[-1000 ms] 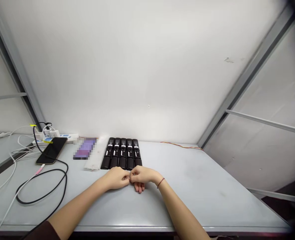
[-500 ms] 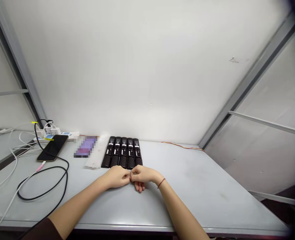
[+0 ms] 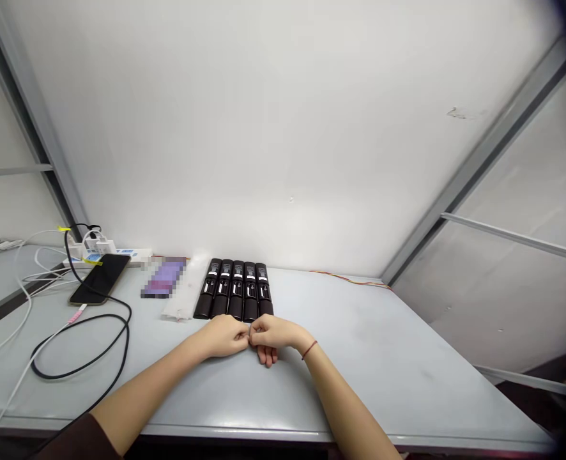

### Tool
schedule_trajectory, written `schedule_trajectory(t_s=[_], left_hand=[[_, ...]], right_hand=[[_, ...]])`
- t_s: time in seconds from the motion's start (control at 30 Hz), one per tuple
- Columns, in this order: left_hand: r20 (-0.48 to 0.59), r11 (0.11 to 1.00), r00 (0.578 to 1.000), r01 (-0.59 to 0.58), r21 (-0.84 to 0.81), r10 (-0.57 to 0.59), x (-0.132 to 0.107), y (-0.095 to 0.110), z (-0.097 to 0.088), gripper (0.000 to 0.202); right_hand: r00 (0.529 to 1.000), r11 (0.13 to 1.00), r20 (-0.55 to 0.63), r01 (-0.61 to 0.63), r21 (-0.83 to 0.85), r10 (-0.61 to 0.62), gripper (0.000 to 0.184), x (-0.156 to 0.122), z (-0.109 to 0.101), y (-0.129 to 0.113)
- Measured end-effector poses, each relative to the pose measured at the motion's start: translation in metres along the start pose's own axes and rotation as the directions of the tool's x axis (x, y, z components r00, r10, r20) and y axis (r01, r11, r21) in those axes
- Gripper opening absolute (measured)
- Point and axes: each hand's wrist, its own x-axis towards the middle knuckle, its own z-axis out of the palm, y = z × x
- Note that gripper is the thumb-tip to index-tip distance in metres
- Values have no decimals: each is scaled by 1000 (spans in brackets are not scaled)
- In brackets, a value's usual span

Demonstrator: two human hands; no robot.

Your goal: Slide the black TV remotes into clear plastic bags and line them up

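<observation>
Head view: looking from the wearer's side, above the near edge of the table, facing forward and down toward the far edge. Wide framing, medium range: the near edge is running along the bottom, the right edge receding to the far right corner. The white wall is filling the upper half. Left forearm and right forearm are entering from below, nearest the lens.

Your left arm wears a dark brown sleeve (it leans toward maroon), with a plain, straight edge near the elbow. Around your right wrist sits a slim, reddish band, thin as cord; your left hand and right hand are bare.
</observation>
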Motion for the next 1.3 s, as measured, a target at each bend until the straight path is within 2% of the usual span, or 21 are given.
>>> schedule_trajectory(t_s=[0.17, 0.27, 0.37, 0.43, 0.47, 0.53, 0.6, 0.67, 0.77, 0.9, 1.0, 1.07, 1.17, 1.23, 1.3], left_hand=[[-2, 1000, 1000, -9, -15, 9, 0, 0, 0, 25], [0, 1000, 1000, -5, -11, 5, 0, 0, -1, 25], [9, 1000, 1000, 10, -8, -10, -1, 2, -3, 28], [19, 1000, 1000, 19, -15, -19, -1, 3, -5, 30], [24, 1000, 999, 24, -19, -24, -2, 3, -5, 30], [31, 999, 999, 31, -24, -30, -2, 5, -7, 30], [24, 999, 999, 32, -41, -31, -2, 6, -7, 31], [8, 996, 1000, 16, -85, -16, -1, 6, -7, 31], [-34, 990, 999, -21, -139, 16, 4, 6, -9, 33], [-136, 994, 991, -27, -101, 13, 21, 5, -18, 35], [-263, 999, 964, 47, 12, -43, 42, 6, -24, 35], [-342, 982, 936, 135, 130, -83, 61, 10, -26, 36], [-313, 936, 938, 237, 259, -151, 92, 21, -23, 40], [-264, 903, 934, 314, 292, -240, 111, 30, -20, 40], [-224, 868, 908, 407, 284, -353, 127, 39, -16, 40]], right_hand=[[1000, 1000, 16, 18, -10, -18, 8, 1, 0, 2], [1000, 995, -9, 27, -101, -28, 9, -4, -6, 3], [983, 975, -141, 91, -203, -121, 15, -15, -18, 5], [937, 957, -280, 137, -255, -209, 17, -22, -25, 7], [909, 948, -342, 139, -286, -237, 24, -24, -28, 9], [866, 932, -428, 104, -348, -257, 48, -24, -32, 13], [850, 918, -462, 61, -392, -253, 69, -21, -34, 17], [834, 905, -483, 43, -424, -266, 79, -15, -34, 22], [812, 893, -509, 33, -450, -286, 71, -9, -34, 25], [788, 889, -564, -49, -456, -247, 58, -11, -30, 23], [764, 857, -617, -180, -483, -188, 54, -18, -23, 17], [771, 837, -620, -239, -493, -145, 55, -24, -19, 12], [804, 825, -589, -276, -492, -83, 56, -33, -17, 6], [821, 828, -566, -262, -496, -79, 49, -39, -18, 4], [845, 853, -528, -212, -477, -85, 37, -46, -21, 5]])
